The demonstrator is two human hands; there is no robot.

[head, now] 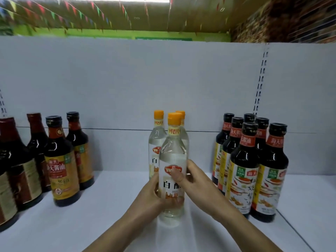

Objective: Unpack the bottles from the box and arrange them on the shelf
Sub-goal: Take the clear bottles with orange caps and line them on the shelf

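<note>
Left hand [145, 197]: fingers curled round the left side of the front clear bottle [172, 153], low on its label, gripping it.
Right hand [194, 179]: wrapped round the right side of the same bottle, its thumb [177, 176] lying across the red mark on the label; gripping too.
Front clear bottle: upright, orange cap, clear liquid, its base on or just above the white shelf [109, 224]; blur hides which.
Clear bottles, count: three in all. The held one, plus two more [157, 142] upright right behind it, one behind to the left and one mostly hidden behind to the right, both touching or nearly touching it.
Dark bottles to the right of the held bottle [243, 171]: six, black caps, red neck bands, white and yellow labels, packed in a tight block; the nearest stands just beside the right wrist.
Dark bottles to the left of the held bottle [61, 166]: at least four, well apart from it; two with black caps and yellow labels, two with brown caps. The frame edge cuts off the outermost, so the count there is unsure.
Behind the held bottle: a plain pale back panel [127, 79].
Up and right of the held bottle: a slotted rail [261, 79] in the panel.
Above the panel: strings of small coloured flags [72, 10] under the ceiling.
</note>
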